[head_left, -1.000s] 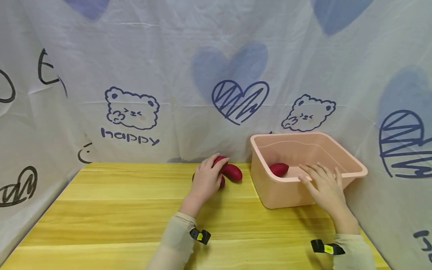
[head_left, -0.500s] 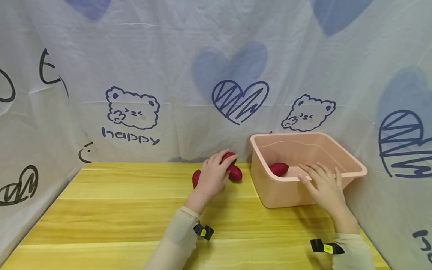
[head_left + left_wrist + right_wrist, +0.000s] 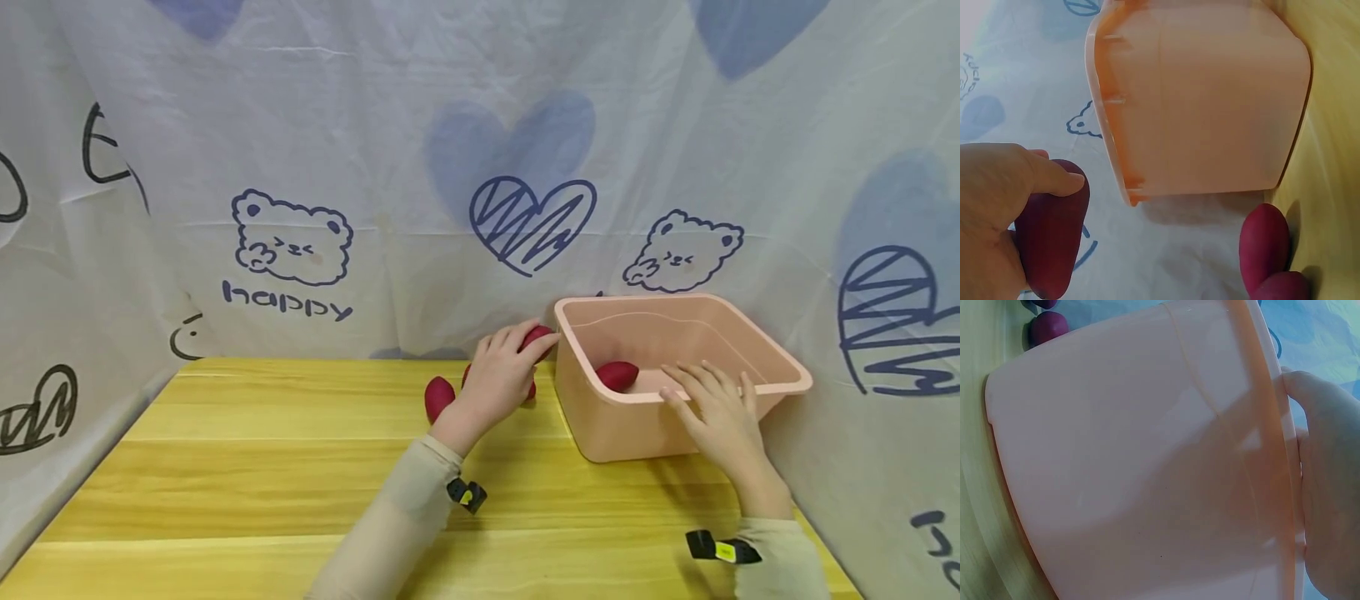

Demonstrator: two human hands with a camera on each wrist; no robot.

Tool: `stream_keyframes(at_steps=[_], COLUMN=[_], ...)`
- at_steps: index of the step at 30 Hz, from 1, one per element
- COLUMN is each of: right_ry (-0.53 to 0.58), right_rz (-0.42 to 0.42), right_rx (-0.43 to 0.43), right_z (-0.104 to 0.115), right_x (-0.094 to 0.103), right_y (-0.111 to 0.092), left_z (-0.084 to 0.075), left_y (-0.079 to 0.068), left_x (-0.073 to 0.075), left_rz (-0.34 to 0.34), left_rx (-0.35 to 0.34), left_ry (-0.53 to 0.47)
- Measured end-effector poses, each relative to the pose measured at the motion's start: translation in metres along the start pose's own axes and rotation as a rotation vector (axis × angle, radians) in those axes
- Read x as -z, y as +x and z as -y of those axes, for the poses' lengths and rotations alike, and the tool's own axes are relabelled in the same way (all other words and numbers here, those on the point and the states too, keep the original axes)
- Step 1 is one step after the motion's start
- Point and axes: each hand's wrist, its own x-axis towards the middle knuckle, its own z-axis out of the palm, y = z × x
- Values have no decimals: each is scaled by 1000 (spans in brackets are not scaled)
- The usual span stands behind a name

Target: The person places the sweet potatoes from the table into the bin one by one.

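Left hand point(image 3: 498, 371) gripping one tuber point(image 3: 536, 342) between thumb and fingers, raised off the table point(image 3: 262, 467) just outside the tub's point(image 3: 615, 433) left rim; right hand point(image 3: 723, 417) resting at the near rim, fingers loosely extended, no tuber in it. From where one stands, the step appears to be a carry across that rim, best done with a firm grip, a lift high enough for tuber and knuckles to clear the edge, and a low release beside the inner tuber point(image 3: 617, 377) rather than a drop. Compared with half a second earlier, the left hand and its load have shifted rightward, uncovering more of the leftmost tuber point(image 3: 439, 398), while the right hand keeps its place
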Motion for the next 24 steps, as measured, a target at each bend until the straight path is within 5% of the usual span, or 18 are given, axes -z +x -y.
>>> stream_keyframes(at_steps=[24], right_ry=[5], right_rz=[0], right_rx=[-1], right_z=[-1], right_x=[1], right_y=[1], left_z=[-8], left_y=[38], left_x=[-8], left_rz=[61], left_rx=[-82], left_ry=[1])
